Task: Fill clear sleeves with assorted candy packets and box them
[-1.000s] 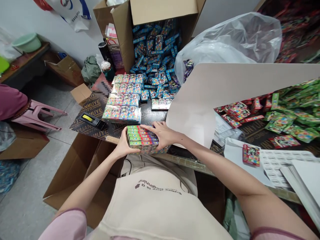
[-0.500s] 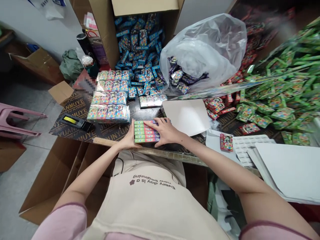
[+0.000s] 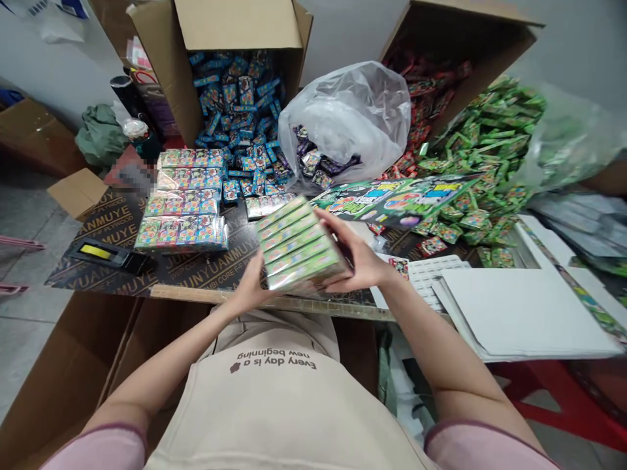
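Note:
A stack of small green boxes point(image 3: 296, 243) is held tilted above the table's front edge between both hands. My left hand point(image 3: 251, 289) presses against its near left end. My right hand point(image 3: 353, 254) wraps over its right side with the fingers curled on the top. Just behind my right hand lies a flat printed green sheet point(image 3: 392, 199). Wrapped bundles of colourful boxes point(image 3: 183, 209) lie in rows to the left of the stack.
An open carton of blue boxes point(image 3: 235, 98), a clear plastic bag point(image 3: 357, 111) and a carton spilling red and green packs point(image 3: 470, 124) line the back. White sheets point(image 3: 519, 313) lie right. A black-and-yellow tool point(image 3: 105, 254) lies left. An open carton point(image 3: 68, 372) stands on the floor.
The stack has been lifted off the table and tilted, green sides now showing. The white sheet at the right has swung down, showing the red and green packs.

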Tool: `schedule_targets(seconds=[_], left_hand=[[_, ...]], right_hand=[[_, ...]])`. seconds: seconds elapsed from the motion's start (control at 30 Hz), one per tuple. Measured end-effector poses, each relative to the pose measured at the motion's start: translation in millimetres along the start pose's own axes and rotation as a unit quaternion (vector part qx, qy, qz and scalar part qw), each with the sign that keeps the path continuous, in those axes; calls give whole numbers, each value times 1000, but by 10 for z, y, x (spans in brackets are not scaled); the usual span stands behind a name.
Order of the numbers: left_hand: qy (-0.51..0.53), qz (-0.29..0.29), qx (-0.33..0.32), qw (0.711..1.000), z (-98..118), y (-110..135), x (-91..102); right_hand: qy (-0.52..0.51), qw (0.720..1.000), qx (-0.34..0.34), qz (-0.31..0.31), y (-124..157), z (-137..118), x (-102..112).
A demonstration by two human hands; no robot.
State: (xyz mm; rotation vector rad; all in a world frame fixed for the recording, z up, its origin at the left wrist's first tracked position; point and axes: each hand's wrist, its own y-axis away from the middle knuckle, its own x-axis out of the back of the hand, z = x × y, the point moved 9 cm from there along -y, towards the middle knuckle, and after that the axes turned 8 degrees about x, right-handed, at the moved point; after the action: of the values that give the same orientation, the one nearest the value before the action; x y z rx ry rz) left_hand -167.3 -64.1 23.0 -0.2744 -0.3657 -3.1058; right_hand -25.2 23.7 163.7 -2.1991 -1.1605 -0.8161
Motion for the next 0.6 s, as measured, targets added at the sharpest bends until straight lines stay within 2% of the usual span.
schedule_targets(seconds=[0.07, 0.13, 0.2, 0.23, 0.3, 0.37, 0.47, 0.53, 0.6], left_hand=[[-127, -64, -70, 987, 222, -185, -514], [-230, -104, -100, 962, 349, -376, -949], [-311, -114, -82, 940, 367, -530, -1163], [-342, -107, -66, 931, 349, -579, -1167], [-378, -75, -34, 922, 273, -612, -989], [-381, -33, -10, 924, 162, -568, -663], [-344, 20, 7, 939, -8, -404, -186], [-333, 36, 11, 942, -98, -280, -5], [-330, 49, 26, 942, -176, -184, 86]], right_hand=[[15, 999, -7, 30, 47, 19, 264], [71, 996, 16, 50, 24, 6, 421], [163, 985, 43, 38, -27, 13, 451], [212, 975, 55, 22, -50, 38, 428], [292, 953, 74, -17, -72, 140, 333], [328, 941, 76, -42, -68, 290, 210], [317, 946, 49, -45, -55, 508, -23], [296, 954, 23, -50, -48, 605, -225], [275, 959, -6, -62, -33, 672, -419]])
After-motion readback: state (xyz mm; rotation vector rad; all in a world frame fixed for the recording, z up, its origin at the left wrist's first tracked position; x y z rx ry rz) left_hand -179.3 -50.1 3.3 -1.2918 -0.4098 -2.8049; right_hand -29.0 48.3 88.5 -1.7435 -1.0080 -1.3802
